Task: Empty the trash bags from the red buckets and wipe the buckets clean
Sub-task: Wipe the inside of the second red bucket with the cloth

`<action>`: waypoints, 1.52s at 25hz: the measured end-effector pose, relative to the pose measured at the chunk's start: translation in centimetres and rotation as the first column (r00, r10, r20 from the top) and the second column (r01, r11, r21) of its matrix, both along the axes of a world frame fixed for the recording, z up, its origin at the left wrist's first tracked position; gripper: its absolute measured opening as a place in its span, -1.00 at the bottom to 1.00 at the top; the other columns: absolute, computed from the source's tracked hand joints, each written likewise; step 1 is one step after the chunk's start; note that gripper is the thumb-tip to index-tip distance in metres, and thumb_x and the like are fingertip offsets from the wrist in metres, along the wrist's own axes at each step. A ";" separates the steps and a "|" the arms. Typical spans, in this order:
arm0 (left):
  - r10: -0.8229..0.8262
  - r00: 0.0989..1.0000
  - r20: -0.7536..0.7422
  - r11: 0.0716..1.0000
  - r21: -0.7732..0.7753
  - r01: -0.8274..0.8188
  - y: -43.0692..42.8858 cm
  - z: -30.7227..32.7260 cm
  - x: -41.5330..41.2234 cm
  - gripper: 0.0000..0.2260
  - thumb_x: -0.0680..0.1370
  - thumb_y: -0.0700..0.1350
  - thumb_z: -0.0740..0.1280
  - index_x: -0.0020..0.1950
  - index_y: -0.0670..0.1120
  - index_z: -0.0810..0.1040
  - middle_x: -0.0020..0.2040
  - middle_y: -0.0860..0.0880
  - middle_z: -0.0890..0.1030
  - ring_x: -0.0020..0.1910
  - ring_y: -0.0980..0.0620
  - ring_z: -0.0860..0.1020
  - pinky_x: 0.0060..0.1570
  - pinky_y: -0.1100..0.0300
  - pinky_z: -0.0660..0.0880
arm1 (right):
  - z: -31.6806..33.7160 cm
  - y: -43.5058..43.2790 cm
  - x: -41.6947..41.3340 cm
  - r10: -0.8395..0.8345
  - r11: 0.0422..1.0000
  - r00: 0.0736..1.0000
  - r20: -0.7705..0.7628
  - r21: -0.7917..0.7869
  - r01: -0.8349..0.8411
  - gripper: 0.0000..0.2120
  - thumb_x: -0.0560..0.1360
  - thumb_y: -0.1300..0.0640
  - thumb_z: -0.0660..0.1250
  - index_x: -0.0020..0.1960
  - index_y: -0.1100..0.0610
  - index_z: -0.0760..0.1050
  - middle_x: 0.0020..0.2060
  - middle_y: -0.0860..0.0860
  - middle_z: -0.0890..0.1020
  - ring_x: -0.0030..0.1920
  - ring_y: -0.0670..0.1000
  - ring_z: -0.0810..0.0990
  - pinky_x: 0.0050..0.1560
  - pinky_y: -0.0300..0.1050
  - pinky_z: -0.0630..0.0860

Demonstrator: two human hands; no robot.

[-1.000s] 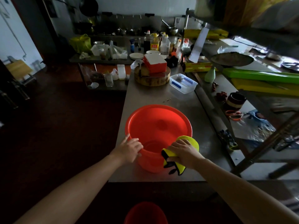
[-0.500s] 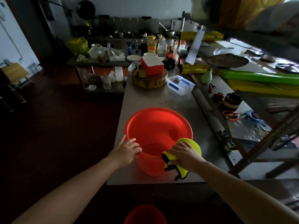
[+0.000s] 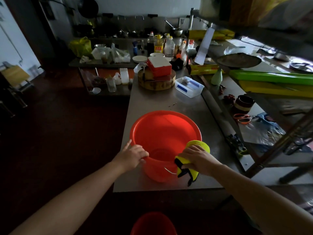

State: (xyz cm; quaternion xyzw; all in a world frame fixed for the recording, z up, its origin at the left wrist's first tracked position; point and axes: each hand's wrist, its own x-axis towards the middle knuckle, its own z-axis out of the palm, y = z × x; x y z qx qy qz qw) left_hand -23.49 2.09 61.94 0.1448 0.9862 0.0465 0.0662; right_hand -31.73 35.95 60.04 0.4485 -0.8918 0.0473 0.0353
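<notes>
1. Two red buckets are counted. One bucket [image 3: 166,133] stands on the near end of the table [image 3: 152,102]. A floor bucket [image 3: 153,223] is partly seen below the table's near edge.
2. The bucket's near-left rim is gripped by the left hand [image 3: 131,157]. The fingers are curled over the rim and the forefinger is kept straight.
3. One yellow cloth [image 3: 201,144] is held in the curled fingers of the right hand [image 3: 197,159] and draped over the near-right rim.
4. Farther along the table, well apart from the bucket, one chopping block [image 3: 156,81] is seen, with one red box [image 3: 159,66] on it. One clear tub [image 3: 189,87] is set just beside the block.
5. One pair of scissors [image 3: 242,118] is seen on the cluttered shelf to the right.
6. Bottles [image 3: 159,44] are clustered at the far end. Their number cannot be told.
</notes>
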 end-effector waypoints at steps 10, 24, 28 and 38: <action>-0.022 1.000 0.002 0.989 0.149 0.022 4.2 -2.4 0.2 -0.70 0.65 0.03 0.24 0.37 0.03 0.49 0.28 0.08 0.56 0.42 0.11 0.37 0.54 -0.22 -0.11 | -0.1 -4.0 1.9 -0.009 1.000 0.994 0.110 -0.015 0.011 -0.36 0.55 -0.45 0.04 0.46 -0.12 0.41 0.25 -0.08 0.58 0.30 0.05 0.50 0.40 0.09 0.36; -0.015 0.992 0.125 0.999 0.045 0.009 3.4 -0.5 -0.9 -0.53 0.64 0.26 0.12 0.52 0.14 0.31 0.48 0.06 0.40 0.57 0.01 0.13 0.52 -0.20 -0.29 | 1.4 -3.9 -1.6 -0.179 0.976 0.924 0.338 0.178 0.123 0.16 0.19 -0.73 -0.31 0.48 -0.09 0.41 0.34 -0.08 0.53 0.43 0.08 0.38 0.49 0.09 0.15; -0.017 0.999 0.026 0.998 0.055 0.016 4.7 -1.2 0.0 -0.59 0.64 0.22 0.15 0.45 0.11 0.40 0.32 0.09 0.53 0.43 0.04 0.35 0.54 -0.17 -0.21 | 2.1 -4.3 -1.3 -0.235 0.965 0.877 0.418 0.206 0.160 -0.03 0.34 -0.66 -0.07 0.46 -0.05 0.43 0.37 -0.05 0.53 0.44 0.09 0.37 0.44 0.06 0.17; -0.360 0.931 -0.054 0.900 -0.285 0.331 6.8 -6.7 5.5 -0.58 0.54 0.34 0.08 0.16 0.15 0.56 -0.10 0.06 0.68 -0.11 -0.03 0.67 0.18 -0.01 0.52 | -0.6 -8.1 2.1 -0.418 0.903 0.757 0.502 0.318 0.288 -0.52 0.60 -0.25 0.25 0.35 0.04 0.52 0.22 0.10 0.64 0.21 0.16 0.61 0.21 0.00 0.50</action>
